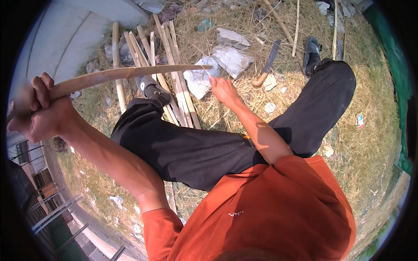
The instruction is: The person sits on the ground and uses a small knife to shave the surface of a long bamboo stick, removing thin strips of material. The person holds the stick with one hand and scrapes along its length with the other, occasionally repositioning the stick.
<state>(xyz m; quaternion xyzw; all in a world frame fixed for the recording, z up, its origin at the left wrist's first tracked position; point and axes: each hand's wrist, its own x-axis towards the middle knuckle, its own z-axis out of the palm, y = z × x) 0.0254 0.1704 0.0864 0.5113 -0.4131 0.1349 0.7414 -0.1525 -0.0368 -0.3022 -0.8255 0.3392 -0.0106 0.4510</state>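
My left hand [43, 111] is raised at the far left, its fingers wrapped round the broad end of a long split bamboo strip [113, 75]. The strip stretches rightward in front of me and narrows toward its far end. Just below that end is my right hand [224, 90], closed, with the thumb side up. A thin pale sliver shows at its fingertips, too small to name. Whether the right hand touches the strip I cannot tell.
Several split bamboo strips [185, 102] lie by my left foot [154, 89]. A large knife [272, 56] with a curved wooden handle rests on dry grass, near white sacks or stones [233, 58]. A pale wall [78, 39] rises at left, green sheeting [392, 65] at right.
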